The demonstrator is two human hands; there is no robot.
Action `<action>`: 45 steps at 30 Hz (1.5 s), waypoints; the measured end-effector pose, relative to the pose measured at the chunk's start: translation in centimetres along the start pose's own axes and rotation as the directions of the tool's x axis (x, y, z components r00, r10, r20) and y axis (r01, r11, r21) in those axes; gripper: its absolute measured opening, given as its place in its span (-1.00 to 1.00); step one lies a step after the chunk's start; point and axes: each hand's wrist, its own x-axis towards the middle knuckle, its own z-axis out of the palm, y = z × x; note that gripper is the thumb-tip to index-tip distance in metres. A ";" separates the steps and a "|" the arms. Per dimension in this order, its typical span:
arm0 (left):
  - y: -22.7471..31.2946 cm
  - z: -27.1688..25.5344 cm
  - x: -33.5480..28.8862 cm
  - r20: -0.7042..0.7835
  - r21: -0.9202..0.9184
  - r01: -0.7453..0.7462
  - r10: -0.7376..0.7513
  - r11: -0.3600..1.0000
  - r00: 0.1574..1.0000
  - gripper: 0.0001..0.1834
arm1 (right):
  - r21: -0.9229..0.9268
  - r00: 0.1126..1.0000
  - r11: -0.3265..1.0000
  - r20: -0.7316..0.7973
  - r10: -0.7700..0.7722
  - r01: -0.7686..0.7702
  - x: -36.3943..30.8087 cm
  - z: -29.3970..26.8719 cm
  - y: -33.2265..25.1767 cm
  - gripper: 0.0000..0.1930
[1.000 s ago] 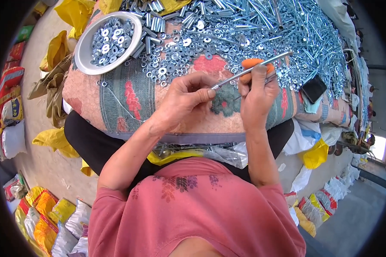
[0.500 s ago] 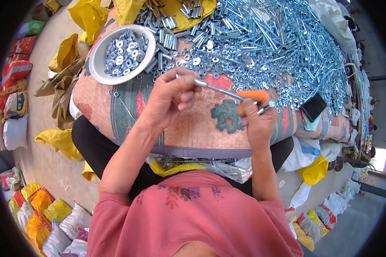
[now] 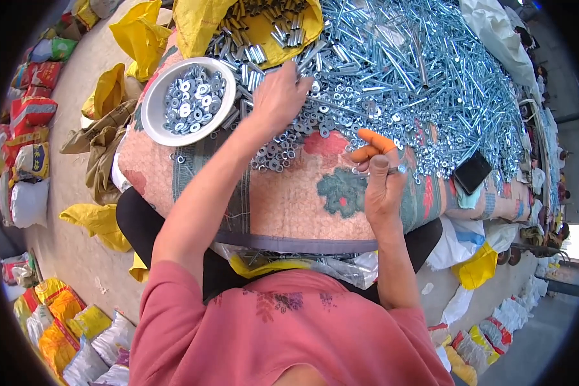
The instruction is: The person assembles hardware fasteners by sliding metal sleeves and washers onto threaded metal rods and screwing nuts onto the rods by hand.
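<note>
- Left hand (image 3: 278, 100) is stretched toward the far side over loose metal parts, just right of the white bowl (image 3: 185, 139); its fingertips are partly hidden, so whether they grip anything I cannot tell.
- Short metal tubes (image 3: 256, 53) lie just beyond that hand and to its left, others inside the mouth of the yellow sack (image 3: 196, 26); loose washers (image 3: 315, 119) lie on its near right side.
- Right hand (image 3: 386, 188) stands nearer and farther right, thumb raised, over the patterned cover (image 3: 283, 215); it appears to pinch a shiny metal piece (image 3: 402, 168), whose end shows on the right side while the fingers hide the rest. Orange finger covers (image 3: 377, 141) point to the far left.
- Picking with the left would probably go best with thumb and forefinger closing on one part from above, clear of its neighbours, since the parts overlap closely and look slippery.
- Meanwhile, the right is best kept steady with a firm, light pinch, its piece held clear of the small nuts (image 3: 424, 168) nearby, where a dropped part would be hard to find.
</note>
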 end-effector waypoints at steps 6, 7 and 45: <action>-2.4 -0.1 2.6 0.140 0.122 -0.103 0.085 0.987 0.986 -0.72 | 0.677 0.943 0.680 0.066 0.325 -0.282 1.2 -1.7 -0.7 -0.63; -1.5 -1.2 2.3 0.231 -0.106 -0.023 0.047 0.994 0.972 -0.72 | 0.753 0.947 0.616 0.031 0.319 -0.232 1.4 -1.7 -0.3 -0.67; 1.3 -3.4 -11.2 0.709 -0.685 0.660 -0.074 -0.308 0.702 -0.88 | -0.121 0.917 0.910 0.099 -0.386 0.397 -5.2 2.0 -1.0 -0.63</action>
